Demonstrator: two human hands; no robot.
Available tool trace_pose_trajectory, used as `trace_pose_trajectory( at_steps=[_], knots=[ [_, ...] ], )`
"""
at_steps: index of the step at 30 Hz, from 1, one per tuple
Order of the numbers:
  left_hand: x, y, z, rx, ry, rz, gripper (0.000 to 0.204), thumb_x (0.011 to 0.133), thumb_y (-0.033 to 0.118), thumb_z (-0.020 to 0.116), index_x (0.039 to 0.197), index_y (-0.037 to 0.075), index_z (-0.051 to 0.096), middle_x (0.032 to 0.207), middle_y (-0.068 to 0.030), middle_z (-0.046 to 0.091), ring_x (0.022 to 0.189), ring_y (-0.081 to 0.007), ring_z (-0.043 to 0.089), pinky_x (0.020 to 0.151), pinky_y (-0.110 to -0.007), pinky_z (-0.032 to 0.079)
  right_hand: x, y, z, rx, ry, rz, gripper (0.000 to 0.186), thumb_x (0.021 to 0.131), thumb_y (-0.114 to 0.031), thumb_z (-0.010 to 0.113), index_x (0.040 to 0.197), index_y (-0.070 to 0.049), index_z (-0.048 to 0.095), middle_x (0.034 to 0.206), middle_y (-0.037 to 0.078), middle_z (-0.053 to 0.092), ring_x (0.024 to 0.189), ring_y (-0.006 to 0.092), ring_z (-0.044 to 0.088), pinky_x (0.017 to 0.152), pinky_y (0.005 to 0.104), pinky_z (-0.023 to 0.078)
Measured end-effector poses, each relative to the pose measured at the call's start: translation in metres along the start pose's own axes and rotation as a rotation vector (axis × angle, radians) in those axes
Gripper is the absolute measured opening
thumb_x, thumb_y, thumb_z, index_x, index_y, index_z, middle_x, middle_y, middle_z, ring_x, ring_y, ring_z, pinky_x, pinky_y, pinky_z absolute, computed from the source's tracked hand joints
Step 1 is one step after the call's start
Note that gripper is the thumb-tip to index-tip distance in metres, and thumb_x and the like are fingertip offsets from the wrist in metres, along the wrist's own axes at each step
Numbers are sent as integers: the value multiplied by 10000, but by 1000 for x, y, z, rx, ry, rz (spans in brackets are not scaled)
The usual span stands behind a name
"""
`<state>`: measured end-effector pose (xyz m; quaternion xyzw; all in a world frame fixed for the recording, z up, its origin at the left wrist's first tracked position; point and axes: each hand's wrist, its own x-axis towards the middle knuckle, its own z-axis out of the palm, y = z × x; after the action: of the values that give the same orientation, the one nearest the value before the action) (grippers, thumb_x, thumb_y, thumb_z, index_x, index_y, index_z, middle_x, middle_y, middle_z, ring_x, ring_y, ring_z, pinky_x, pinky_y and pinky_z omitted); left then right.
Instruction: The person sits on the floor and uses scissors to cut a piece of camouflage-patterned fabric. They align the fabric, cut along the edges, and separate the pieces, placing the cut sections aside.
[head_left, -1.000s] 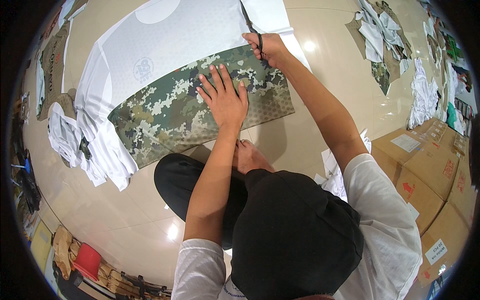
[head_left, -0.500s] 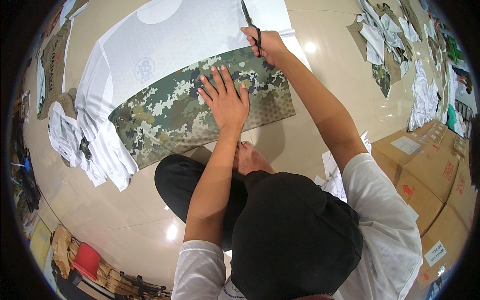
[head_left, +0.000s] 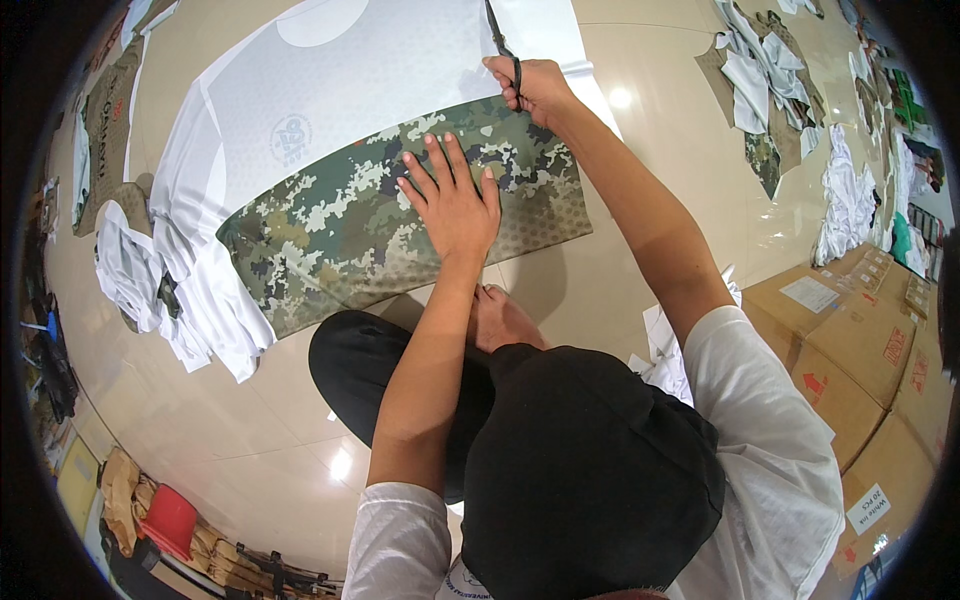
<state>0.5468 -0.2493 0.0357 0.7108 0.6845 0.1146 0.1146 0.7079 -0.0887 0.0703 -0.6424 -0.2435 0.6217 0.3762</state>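
Observation:
My right hand (head_left: 540, 88) is wrapped round black-handled scissors (head_left: 497, 32), their blades pointing up over white fabric (head_left: 370, 70) with a faint pattern, a round cutout-like shape and a pale blue logo. My left hand (head_left: 450, 205) lies palm down, fingers spread, on camouflage fabric (head_left: 310, 240) that forms a band along the white fabric's lower side. Bunched white cloth (head_left: 225, 300) lies at the band's left end. My bare foot (head_left: 505, 320) is just below the band, partly hidden by my left forearm.
Cardboard boxes (head_left: 840, 350) stand at my right, beside loose white cloth (head_left: 665, 355). Fabric scraps (head_left: 750, 90) lie at upper right and white heaps (head_left: 840, 200) farther right. Patterned pieces (head_left: 110, 120) lie at upper left. A red plastic item (head_left: 168, 520) is at lower left.
My right hand and the scissors have shifted slightly upward. My left hand has slid a little to the right on the camouflage fabric, still spread.

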Motion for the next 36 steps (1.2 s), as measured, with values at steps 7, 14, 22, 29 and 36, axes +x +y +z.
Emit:
trace_pose_trajectory(
  at_steps=[7, 14, 22, 29, 36],
  knots=[
    [0, 0, 0, -4, 2, 4, 731, 1105, 485, 384, 1695, 74, 253, 1755, -213, 199, 1595, -540, 93, 1270, -678, 57, 0, -2, 3, 13, 13, -8, 337, 858, -283, 870, 801, -18, 670, 704, 37, 607, 574, 123, 550, 497, 293, 442],
    [-1, 0, 0, -1, -5, -1, 730, 1104, 479, 394, 1697, 78, 249, 1754, -215, 200, 1593, -542, 97, 1269, -681, 67, 14, -3, 5, 48, -16, -52, 356, 856, -291, 872, 827, -4, 664, 736, 44, 609, 595, 125, 556, 516, 299, 452],
    [0, 0, -1, -1, 1, 0, 726, 1103, 474, 397, 1693, 75, 258, 1748, -220, 214, 1590, -545, 107, 1265, -687, 72, 23, -1, 5, 52, -15, -58, 349, 846, -276, 881, 814, -2, 666, 737, 51, 609, 595, 124, 561, 515, 291, 459],
    [0, 1, -1, 30, -25, -7, 734, 1104, 476, 385, 1703, 82, 225, 1767, -195, 162, 1602, -527, 74, 1274, -679, 67, 26, -1, 6, 47, -6, -57, 346, 844, -266, 886, 812, 3, 672, 737, 53, 614, 590, 126, 568, 504, 287, 460],
    [0, 1, -2, 17, -24, -6, 739, 1103, 477, 384, 1704, 79, 217, 1765, -201, 167, 1603, -530, 68, 1273, -679, 55, 28, 1, 4, 57, -35, -92, 327, 854, -240, 879, 815, 9, 672, 735, 64, 620, 593, 131, 574, 507, 292, 474]
  ],
)
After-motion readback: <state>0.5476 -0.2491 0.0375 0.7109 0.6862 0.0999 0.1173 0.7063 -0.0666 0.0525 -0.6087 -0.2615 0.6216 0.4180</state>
